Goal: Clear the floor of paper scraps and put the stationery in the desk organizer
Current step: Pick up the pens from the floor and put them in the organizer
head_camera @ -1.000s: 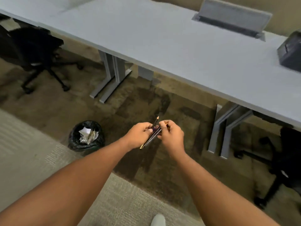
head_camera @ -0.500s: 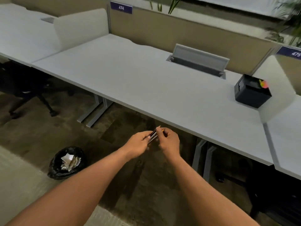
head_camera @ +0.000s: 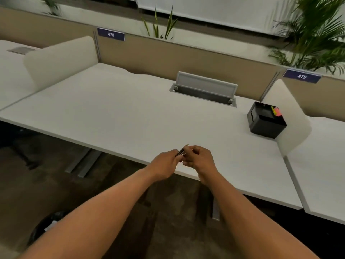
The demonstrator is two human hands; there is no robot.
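Note:
A few dark pencils (head_camera: 182, 151) are bunched between my two hands over the front edge of the white desk (head_camera: 130, 116). My left hand (head_camera: 165, 163) grips their lower part. My right hand (head_camera: 198, 158) pinches them from the right, fingers curled. Only the upper tips of the pencils show above my fingers. The black desk organizer (head_camera: 266, 120) stands at the desk's far right, with pink and yellow items sticking out of one compartment. It is well beyond my hands.
A black bin (head_camera: 43, 228) with paper scraps sits on the carpet at lower left, partly behind my left arm. A grey cable hatch (head_camera: 205, 88) stands raised at the desk's back. White dividers (head_camera: 61, 58) flank the desk. Desk legs (head_camera: 84, 161) stand underneath.
My view has lifted from the floor to the desk top and organizer. My hands, still holding the pencils together, now hover over the desk's front edge. The bin has slid to the lower left.

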